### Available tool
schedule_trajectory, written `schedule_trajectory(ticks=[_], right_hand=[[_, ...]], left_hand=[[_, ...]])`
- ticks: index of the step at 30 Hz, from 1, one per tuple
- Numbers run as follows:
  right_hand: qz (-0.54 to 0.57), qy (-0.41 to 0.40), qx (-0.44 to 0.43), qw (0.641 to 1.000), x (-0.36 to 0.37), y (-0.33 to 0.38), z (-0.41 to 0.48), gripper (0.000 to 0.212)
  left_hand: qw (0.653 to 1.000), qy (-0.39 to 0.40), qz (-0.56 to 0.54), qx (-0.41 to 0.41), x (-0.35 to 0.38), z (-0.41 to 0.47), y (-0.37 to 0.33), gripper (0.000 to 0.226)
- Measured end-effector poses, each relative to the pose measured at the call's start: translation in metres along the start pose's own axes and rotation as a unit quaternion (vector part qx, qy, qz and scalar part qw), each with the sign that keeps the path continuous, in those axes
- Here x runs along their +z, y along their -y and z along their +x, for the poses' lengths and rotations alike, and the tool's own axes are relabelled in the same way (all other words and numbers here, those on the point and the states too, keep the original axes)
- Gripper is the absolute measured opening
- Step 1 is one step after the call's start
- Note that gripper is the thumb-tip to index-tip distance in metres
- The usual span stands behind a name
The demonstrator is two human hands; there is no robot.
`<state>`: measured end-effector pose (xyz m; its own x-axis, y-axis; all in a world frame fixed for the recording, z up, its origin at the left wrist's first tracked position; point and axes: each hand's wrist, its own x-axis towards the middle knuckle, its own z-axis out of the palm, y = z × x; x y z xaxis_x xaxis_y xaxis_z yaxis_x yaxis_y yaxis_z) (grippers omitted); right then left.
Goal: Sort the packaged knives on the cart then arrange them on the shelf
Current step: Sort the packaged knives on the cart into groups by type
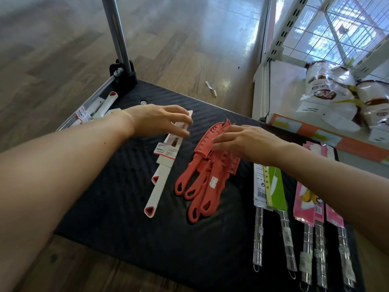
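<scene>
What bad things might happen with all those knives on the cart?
The red knives lie heaped under the right hand, so nudging one might scatter the pile. The white knives at the left hand overlap loosely and may slide apart. The steel-handled knives reach the edge of the cart, so an arm could knock them off.

The black ribbed cart (130, 199) stood on a wood floor (63, 49). On it lay white knives (162, 175) left of centre, a fanned heap of red knives (202, 186) in the middle, and a row of steel-handled knives (280, 207) in green and pink sleeves along the right edge. More white knives (101, 108) lay at the far left corner by the cart's post (117, 32). Beside the cart, a shelf (282, 95) carried white bags (328, 95).
</scene>
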<state>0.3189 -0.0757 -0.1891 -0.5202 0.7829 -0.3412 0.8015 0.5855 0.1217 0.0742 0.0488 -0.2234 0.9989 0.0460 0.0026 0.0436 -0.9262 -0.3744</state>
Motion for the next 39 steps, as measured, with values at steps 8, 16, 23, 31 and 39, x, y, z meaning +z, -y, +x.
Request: schedule_trajectory(ticks=[8,16,23,31,39], right_hand=[[0.015,0.019,0.009,1.000,0.002,0.001,0.003,0.052],[0.045,0.018,0.001,0.999,0.001,0.005,0.003,0.050],[0.113,-0.018,0.027,0.993,-0.009,0.014,0.010,0.060],[0.072,-0.052,0.012,0.996,-0.013,0.027,0.038,0.043],[0.072,-0.141,0.000,0.987,-0.031,0.060,0.106,0.037]], left_hand=[[0.999,-0.022,-0.037,-0.024,0.004,0.008,-0.003,0.082],[0.991,0.039,-0.006,-0.124,-0.007,0.019,-0.005,0.064],[0.983,0.075,-0.006,-0.166,-0.013,0.015,-0.009,0.048],[0.944,0.161,0.006,-0.286,-0.026,-0.024,-0.015,0.046],[0.797,0.190,-0.102,-0.564,-0.037,-0.088,-0.042,0.051]])
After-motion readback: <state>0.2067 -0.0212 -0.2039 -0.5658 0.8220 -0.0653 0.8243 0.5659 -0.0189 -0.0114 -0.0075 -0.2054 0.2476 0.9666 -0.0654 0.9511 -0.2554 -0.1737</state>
